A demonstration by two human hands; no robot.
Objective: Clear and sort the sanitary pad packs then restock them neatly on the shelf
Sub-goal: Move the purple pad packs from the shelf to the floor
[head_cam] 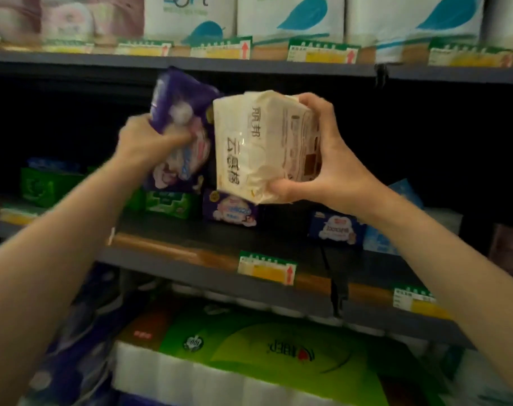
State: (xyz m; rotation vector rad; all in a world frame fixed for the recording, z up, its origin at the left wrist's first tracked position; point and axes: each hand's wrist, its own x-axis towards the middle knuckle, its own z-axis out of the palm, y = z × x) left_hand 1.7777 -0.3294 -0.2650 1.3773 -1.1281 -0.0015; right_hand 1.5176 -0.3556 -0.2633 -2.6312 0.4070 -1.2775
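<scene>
We take the middle shelf (190,247) as our landmark: a dark board with a wooden front strip and a price tag (266,269) clipped to its edge.

Above that shelf, in the dark opening, our right hand (322,159) holds a cream pad pack (258,148) in the air. The fingers (313,105) curl over the top of the pack and the thumb presses up from below, so the pack is pinched between them, clear of the shelf board. It stands nearly upright with its printed face turned toward the left.

Just left of it, also above the shelf, our left hand (149,139) grips a purple pad pack (179,130). The hand is blurred, but its fingers are closed round the middle of the pack, which crumples under them. The two raised packs are just beside each other; we cannot tell whether they touch.

On the shelf itself, below the raised packs, lie a small purple pack (228,210) and, to its right, a blue and white pack (337,228). Green packs (48,186) sit at the shelf's left end, and a light blue pack (381,238) lies toward its right.

Over the shelf, the upper board carries white rolls with blue leaf prints (290,16). Under the shelf, a green and white tissue bundle (249,356) rests.
</scene>
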